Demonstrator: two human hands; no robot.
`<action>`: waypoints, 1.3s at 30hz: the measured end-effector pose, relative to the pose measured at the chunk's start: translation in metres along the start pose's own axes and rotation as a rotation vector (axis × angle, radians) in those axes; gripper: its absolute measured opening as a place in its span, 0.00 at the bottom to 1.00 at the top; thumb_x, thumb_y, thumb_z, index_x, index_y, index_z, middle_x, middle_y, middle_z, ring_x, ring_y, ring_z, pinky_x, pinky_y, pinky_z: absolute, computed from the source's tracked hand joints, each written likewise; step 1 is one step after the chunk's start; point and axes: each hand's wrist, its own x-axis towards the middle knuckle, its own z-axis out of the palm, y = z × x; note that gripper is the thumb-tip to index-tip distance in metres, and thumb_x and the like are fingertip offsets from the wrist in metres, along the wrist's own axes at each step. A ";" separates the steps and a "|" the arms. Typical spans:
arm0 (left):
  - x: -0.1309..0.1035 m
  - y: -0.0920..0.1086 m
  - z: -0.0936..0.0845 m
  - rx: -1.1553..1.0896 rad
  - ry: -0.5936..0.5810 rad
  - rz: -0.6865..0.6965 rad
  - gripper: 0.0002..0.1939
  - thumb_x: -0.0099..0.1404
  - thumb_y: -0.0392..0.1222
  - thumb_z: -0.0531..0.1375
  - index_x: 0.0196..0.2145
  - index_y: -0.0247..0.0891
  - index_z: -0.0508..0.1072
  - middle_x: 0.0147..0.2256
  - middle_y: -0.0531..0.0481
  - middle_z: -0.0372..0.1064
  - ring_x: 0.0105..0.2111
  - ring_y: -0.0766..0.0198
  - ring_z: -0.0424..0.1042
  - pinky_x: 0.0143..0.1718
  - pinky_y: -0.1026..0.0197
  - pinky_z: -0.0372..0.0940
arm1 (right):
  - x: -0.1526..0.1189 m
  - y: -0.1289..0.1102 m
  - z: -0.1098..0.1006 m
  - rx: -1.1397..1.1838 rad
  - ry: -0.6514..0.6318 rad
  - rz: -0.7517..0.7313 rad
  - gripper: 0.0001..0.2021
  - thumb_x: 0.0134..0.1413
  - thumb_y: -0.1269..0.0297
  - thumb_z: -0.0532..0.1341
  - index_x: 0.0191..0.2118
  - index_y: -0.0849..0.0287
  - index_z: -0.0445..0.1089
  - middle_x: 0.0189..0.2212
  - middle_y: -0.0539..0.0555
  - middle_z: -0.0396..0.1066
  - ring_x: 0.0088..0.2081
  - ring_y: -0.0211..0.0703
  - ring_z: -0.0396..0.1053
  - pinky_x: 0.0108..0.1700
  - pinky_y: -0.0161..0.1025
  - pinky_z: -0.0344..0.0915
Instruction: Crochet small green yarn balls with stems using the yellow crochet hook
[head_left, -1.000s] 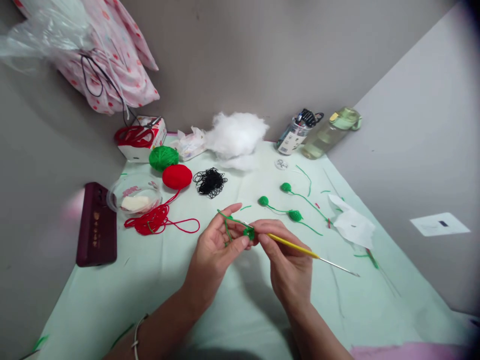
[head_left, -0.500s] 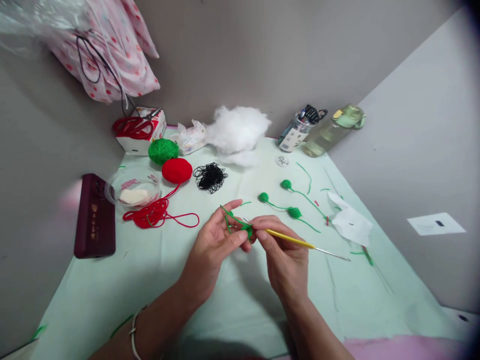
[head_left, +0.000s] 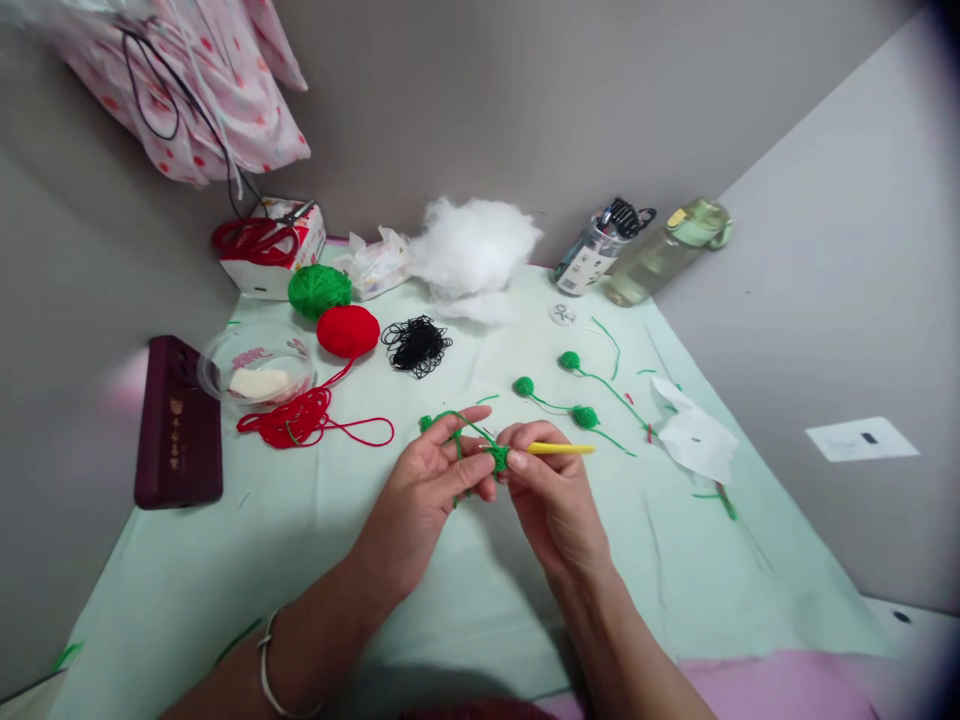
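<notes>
A small green crocheted piece is pinched between the thumb and fingers of my left hand, and green yarn runs over its raised index finger. My right hand grips a crochet hook by its yellow handle. The hook's metal tip points left and meets the green piece. Just beyond the hands lie green crocheted balls with yarn tails.
Red yarn, green yarn, black cord and white stuffing lie behind. A phone and clear tub are left; a bottle, pen holder and white paper are right.
The hook has turned in my right hand, its handle now nearly level and its far metal end out of sight. The green yarn at my left fingers has shifted. The view has moved slightly.
</notes>
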 end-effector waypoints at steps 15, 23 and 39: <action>-0.005 0.001 -0.001 0.099 0.073 0.123 0.28 0.65 0.39 0.71 0.61 0.41 0.72 0.35 0.57 0.73 0.25 0.73 0.67 0.33 0.64 0.61 | -0.016 0.001 -0.004 -0.624 -0.006 -0.598 0.13 0.69 0.70 0.63 0.49 0.46 0.82 0.42 0.53 0.80 0.45 0.46 0.77 0.45 0.44 0.74; -0.008 0.004 -0.001 0.095 0.012 0.070 0.32 0.66 0.39 0.71 0.65 0.40 0.68 0.33 0.58 0.70 0.23 0.76 0.62 0.28 0.66 0.57 | -0.013 0.003 -0.006 -0.394 -0.089 -0.582 0.12 0.70 0.68 0.63 0.50 0.47 0.82 0.43 0.53 0.82 0.43 0.43 0.78 0.42 0.41 0.76; -0.010 0.005 0.000 0.294 0.143 0.216 0.35 0.63 0.36 0.71 0.65 0.46 0.68 0.36 0.57 0.69 0.30 0.71 0.67 0.30 0.67 0.63 | -0.017 -0.005 -0.010 -0.533 -0.112 -0.702 0.11 0.73 0.70 0.57 0.47 0.54 0.78 0.40 0.54 0.81 0.38 0.43 0.78 0.43 0.45 0.76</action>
